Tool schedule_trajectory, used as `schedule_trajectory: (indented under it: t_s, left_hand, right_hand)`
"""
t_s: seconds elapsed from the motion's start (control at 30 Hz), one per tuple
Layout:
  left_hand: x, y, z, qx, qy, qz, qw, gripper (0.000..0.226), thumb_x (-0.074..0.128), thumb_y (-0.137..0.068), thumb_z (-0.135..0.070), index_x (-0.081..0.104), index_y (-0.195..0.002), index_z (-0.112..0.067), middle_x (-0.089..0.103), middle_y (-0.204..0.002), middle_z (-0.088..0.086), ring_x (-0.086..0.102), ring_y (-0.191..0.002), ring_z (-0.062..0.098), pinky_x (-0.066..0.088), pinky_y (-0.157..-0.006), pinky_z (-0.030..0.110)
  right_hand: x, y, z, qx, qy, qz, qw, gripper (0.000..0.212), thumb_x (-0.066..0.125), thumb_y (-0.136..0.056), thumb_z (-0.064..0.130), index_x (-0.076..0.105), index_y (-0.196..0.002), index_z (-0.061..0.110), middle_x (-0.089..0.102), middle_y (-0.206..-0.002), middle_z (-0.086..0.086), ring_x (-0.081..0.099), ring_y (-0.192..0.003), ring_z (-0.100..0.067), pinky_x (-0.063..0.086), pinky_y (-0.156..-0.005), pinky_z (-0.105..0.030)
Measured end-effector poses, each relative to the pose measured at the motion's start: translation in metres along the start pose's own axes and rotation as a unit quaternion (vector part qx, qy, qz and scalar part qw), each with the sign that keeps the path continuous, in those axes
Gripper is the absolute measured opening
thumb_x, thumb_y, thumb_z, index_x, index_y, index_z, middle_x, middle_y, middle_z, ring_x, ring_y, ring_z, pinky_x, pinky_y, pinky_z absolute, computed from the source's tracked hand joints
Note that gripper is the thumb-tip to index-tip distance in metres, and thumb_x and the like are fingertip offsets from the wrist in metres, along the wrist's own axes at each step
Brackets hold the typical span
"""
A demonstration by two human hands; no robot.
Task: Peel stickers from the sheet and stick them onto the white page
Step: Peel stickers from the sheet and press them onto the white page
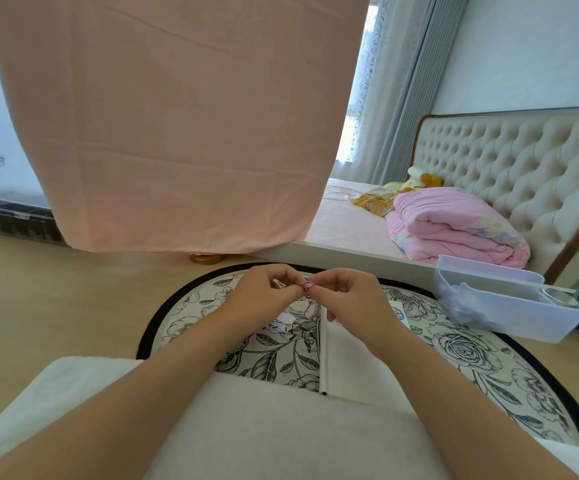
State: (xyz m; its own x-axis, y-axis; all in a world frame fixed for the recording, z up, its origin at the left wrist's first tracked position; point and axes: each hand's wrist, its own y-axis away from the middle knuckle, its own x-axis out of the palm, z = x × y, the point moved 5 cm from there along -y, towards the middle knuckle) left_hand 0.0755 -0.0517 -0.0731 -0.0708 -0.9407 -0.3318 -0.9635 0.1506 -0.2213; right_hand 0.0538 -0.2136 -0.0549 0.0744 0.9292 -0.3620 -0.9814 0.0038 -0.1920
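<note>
My left hand (264, 292) and my right hand (347, 294) meet above the floral mat (454, 344), fingertips pinching a small pink and red sticker (306, 286) between them. The white page (347, 362) lies on the mat under my right wrist, its left edge raised in a fold. A few loose stickers (281, 322) lie on the mat beneath my left hand. Another sticker or piece of sheet with a round blue and red print (399, 313) shows just right of my right hand.
A clear plastic bin (499, 306) stands at the right on the wooden floor. A pink cloth (177, 133) hangs ahead, with a gold lid (206, 258) at its foot. A bed with a folded pink quilt (454, 226) is at right. White fabric (264, 427) covers my lap.
</note>
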Motion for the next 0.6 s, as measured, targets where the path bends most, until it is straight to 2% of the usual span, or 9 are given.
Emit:
schedule_trajectory:
  t_s: [0.03, 0.1, 0.17, 0.23, 0.37, 0.5, 0.6]
  left_hand:
    - [0.002, 0.0, -0.001, -0.002, -0.003, -0.001, 1.0, 0.008, 0.071, -0.087, -0.023, 0.074, -0.083, -0.028, 0.065, -0.07, 0.003, 0.053, -0.06, 0.018, 0.043, -0.055, 0.029]
    - [0.004, 0.001, -0.004, 0.001, -0.006, -0.003, 1.0, 0.01, 0.068, -0.088, -0.02, 0.072, -0.083, -0.027, 0.071, -0.078, 0.004, 0.065, -0.063, 0.023, 0.05, -0.058, 0.036]
    - [0.008, 0.002, -0.007, 0.013, -0.011, 0.002, 1.0, 0.009, 0.066, -0.09, -0.016, 0.069, -0.085, -0.023, 0.072, -0.085, 0.005, 0.071, -0.065, 0.018, 0.052, -0.059, 0.036]
    - [0.013, 0.004, -0.011, 0.027, -0.024, 0.005, 0.999, 0.012, 0.065, -0.089, -0.015, 0.068, -0.083, -0.025, 0.072, -0.084, 0.005, 0.068, -0.059, 0.016, 0.05, -0.054, 0.032]
    - [0.021, 0.006, -0.015, 0.066, -0.058, 0.007, 0.996, 0.015, 0.064, -0.089, -0.022, 0.069, -0.083, -0.036, 0.07, -0.08, -0.008, 0.065, -0.061, 0.026, 0.049, -0.052, 0.03]
    - [0.031, 0.008, -0.014, 0.098, -0.093, 0.006, 0.991, 0.022, 0.064, -0.091, -0.025, 0.06, -0.108, -0.039, 0.067, -0.084, -0.011, 0.056, -0.062, 0.006, 0.047, -0.06, 0.023]
    - [0.032, 0.009, -0.012, 0.103, -0.075, -0.011, 0.992, 0.016, 0.067, -0.091, -0.026, 0.062, -0.103, -0.037, 0.068, -0.084, -0.012, 0.057, -0.065, 0.008, 0.047, -0.06, 0.022]
  right_hand:
    - [-0.002, 0.001, 0.002, -0.006, -0.001, -0.002, 1.0, 0.004, 0.081, -0.083, 0.019, 0.078, -0.086, 0.018, 0.075, -0.076, -0.004, 0.054, -0.05, -0.005, 0.047, -0.053, -0.021]
    - [-0.004, 0.002, 0.004, -0.01, 0.005, 0.004, 1.0, 0.004, 0.082, -0.082, 0.018, 0.078, -0.083, 0.018, 0.075, -0.074, -0.004, 0.054, -0.05, -0.008, 0.048, -0.054, -0.025]
    - [-0.007, 0.004, 0.004, -0.008, 0.019, 0.019, 1.0, 0.004, 0.082, -0.082, 0.016, 0.078, -0.083, 0.016, 0.075, -0.074, -0.003, 0.055, -0.05, -0.014, 0.05, -0.056, -0.028]
    - [-0.013, 0.007, 0.004, -0.008, 0.04, 0.03, 0.999, 0.003, 0.08, -0.084, 0.017, 0.077, -0.083, 0.015, 0.074, -0.075, -0.004, 0.057, -0.051, -0.014, 0.053, -0.059, -0.028]
    - [-0.032, 0.012, 0.003, -0.01, 0.042, 0.024, 0.999, 0.003, 0.076, -0.087, 0.017, 0.078, -0.087, 0.015, 0.074, -0.077, -0.004, 0.055, -0.051, -0.01, 0.047, -0.053, -0.015]
    - [-0.036, 0.016, -0.004, 0.003, 0.032, 0.033, 0.999, 0.008, 0.078, -0.084, 0.01, 0.077, -0.092, 0.012, 0.075, -0.074, -0.006, 0.054, -0.048, -0.008, 0.049, -0.053, -0.019]
    - [-0.035, 0.015, -0.011, 0.01, 0.054, 0.062, 0.997, 0.019, 0.079, -0.083, 0.011, 0.075, -0.1, 0.019, 0.077, -0.077, -0.005, 0.058, -0.052, -0.01, 0.052, -0.058, -0.02]
